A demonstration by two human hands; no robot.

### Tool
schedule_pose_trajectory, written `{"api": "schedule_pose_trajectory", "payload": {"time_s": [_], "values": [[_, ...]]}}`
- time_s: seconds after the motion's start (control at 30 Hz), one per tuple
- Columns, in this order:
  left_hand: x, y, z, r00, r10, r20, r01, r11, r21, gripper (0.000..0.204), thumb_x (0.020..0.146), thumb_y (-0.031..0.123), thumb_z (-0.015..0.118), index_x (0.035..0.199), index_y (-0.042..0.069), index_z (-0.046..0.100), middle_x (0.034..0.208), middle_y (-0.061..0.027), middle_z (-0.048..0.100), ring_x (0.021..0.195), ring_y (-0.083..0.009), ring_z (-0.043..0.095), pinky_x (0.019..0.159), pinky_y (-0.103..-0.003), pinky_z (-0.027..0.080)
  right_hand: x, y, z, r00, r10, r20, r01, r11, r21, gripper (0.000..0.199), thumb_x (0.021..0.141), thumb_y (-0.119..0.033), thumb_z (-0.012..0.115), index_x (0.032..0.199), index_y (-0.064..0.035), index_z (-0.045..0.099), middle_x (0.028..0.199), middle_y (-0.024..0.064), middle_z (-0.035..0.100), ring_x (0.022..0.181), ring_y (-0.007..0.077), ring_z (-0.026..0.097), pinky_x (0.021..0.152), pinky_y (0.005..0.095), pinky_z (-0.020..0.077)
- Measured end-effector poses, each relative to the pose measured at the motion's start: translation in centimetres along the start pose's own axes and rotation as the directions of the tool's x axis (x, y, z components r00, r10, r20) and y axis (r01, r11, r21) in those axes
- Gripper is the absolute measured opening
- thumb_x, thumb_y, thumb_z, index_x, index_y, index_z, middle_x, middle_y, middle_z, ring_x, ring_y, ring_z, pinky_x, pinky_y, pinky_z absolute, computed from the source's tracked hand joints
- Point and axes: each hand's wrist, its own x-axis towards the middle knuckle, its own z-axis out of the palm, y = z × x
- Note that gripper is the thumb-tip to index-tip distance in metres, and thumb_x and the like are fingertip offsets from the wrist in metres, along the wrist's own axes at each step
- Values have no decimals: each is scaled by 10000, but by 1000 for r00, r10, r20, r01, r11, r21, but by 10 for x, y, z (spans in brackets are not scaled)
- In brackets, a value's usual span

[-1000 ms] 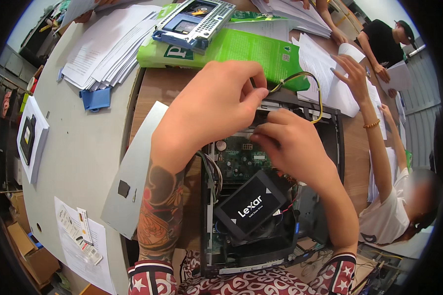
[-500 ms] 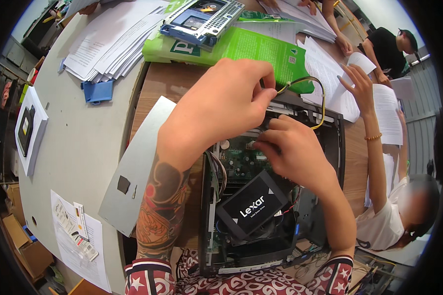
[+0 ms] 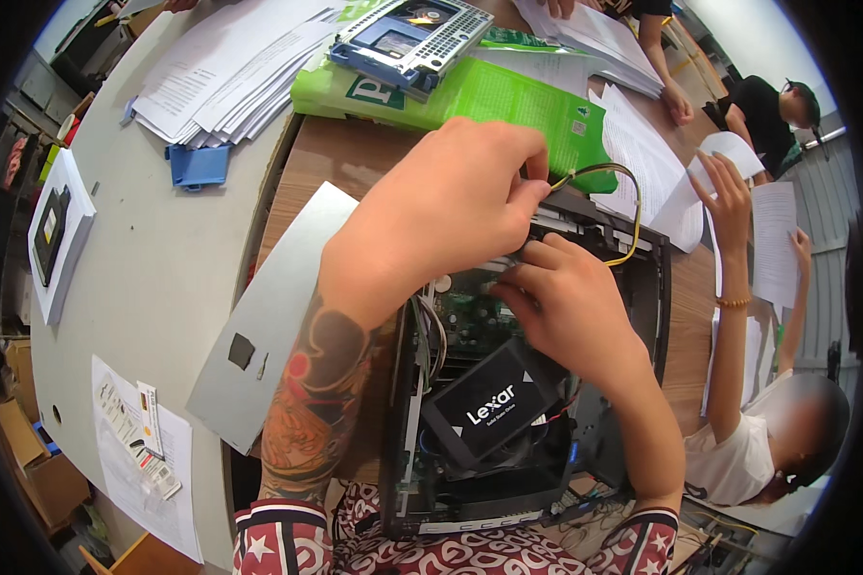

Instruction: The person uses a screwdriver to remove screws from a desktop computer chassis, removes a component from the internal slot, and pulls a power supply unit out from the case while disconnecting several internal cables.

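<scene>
A black computer case (image 3: pixel 658 316) lies open in front of me, its green circuit board (image 3: pixel 462 316) showing. My left hand (image 3: pixel 436 211) reaches over the case's far part, thumb and fingers pinched on a black-and-yellow cable (image 3: pixel 637 206) that loops to the right and back down into the case. Lower and to the right, my right hand (image 3: pixel 577 311) is closed above the board; its curled fingers hide whatever they may hold. Nearer me, a black solid state drive (image 3: pixel 494 410) rests tilted inside the case. Several bundled wires (image 3: pixel 435 335) run along the board's left side.
Left of the case lies a grey metal side panel (image 3: pixel 270 311). Beyond it, a drive in a blue-and-silver caddy (image 3: pixel 417 43) sits on a green package (image 3: pixel 355 107). Paper stacks (image 3: pixel 206 81) lie at the back. At right, a co-worker's hand (image 3: pixel 729 196) holds up sheets.
The whole view has shifted slightly. My hands keep nearly the same pose over the case. The co-worker's raised hand at right has shifted with its paper.
</scene>
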Motion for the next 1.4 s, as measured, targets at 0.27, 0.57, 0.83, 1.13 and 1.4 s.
{"api": "schedule_pose_trajectory", "payload": {"time_s": [0.27, 0.57, 0.83, 1.13, 1.4], "values": [[0, 0, 1, 999, 32, -11, -31, 999, 9, 117, 859, 79, 640, 903, -29, 650, 700, -145, 671, 630, -244, 661, 608, -331, 512, 0, -1, 3, 999, 30, -26, -29, 999, 28, 107, 775, -138, 723, 762, -38, 689, 751, 69, 580, 787, 252, 582, 730, 380, 493], [0, 0, 1, 999, 39, -12, -38, 999, 14, 121, 858, 86, 640, 902, -27, 650, 698, -149, 668, 627, -261, 659, 605, -341, 512, -2, 2, 0, 999, 40, 2, -40, 998, 50, 119, 772, -146, 733, 761, -36, 689, 756, 73, 580, 799, 260, 587, 739, 389, 496], [-1, 0, 1, 999, 30, -18, -30, 999, 10, 124, 859, 87, 639, 912, -25, 649, 693, -146, 667, 621, -261, 657, 602, -345, 511, -3, -1, -9, 994, 57, 92, -51, 997, -63, 118, 791, -157, 727, 792, -44, 692, 803, 64, 577, 854, 258, 549, 794, 389, 448], [0, 0, 0, 1000, 11, 12, -11, 1000, 0, 128, 856, 92, 638, 910, -24, 649, 688, -147, 666, 616, -265, 657, 599, -346, 514, -2, -1, -9, 996, 85, -1, -85, 996, -10, 138, 835, -188, 702, 790, -70, 648, 776, 83, 514, 724, 262, 558, 622, 382, 452], [-1, 0, -1, 1000, 23, 19, -23, 1000, 3, 135, 857, 96, 633, 906, -29, 648, 699, -147, 671, 624, -263, 660, 602, -344, 519, 0, -2, -14, 1000, -19, -9, 18, 994, -108, 171, 820, -207, 713, 748, -71, 638, 789, 75, 499, 736, 249, 546, 636, 386, 430]]}}
